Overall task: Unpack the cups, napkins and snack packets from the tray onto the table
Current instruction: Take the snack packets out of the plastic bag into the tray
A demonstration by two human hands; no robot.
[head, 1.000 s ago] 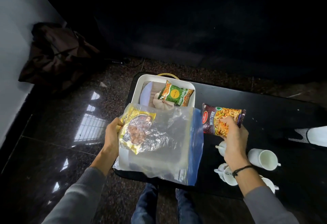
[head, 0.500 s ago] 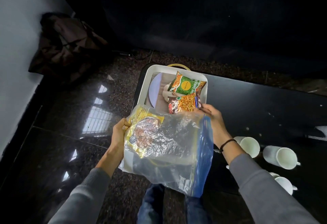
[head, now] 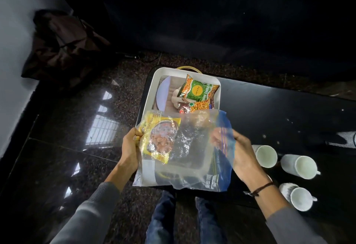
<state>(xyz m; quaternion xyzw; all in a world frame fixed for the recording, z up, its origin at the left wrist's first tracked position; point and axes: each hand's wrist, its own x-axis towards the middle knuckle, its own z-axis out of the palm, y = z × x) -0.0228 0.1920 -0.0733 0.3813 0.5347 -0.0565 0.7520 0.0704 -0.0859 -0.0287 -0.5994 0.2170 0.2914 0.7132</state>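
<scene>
Three cups (head: 265,156) (head: 299,166) (head: 297,197), three snack packets (head: 200,92) (head: 194,107) (head: 159,137), one tray (head: 151,95), one plastic bag (head: 192,159).

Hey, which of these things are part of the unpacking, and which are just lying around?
Job: tray, green packet, red packet, yellow packet inside zip bag, cups, table.
Lying about: dark bag, cable.

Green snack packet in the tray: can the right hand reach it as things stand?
Probably not yet: the right hand grips the clear zip bag, held up in front of the tray. The green packet itself lies uncovered on top; letting go should free the way.
</scene>
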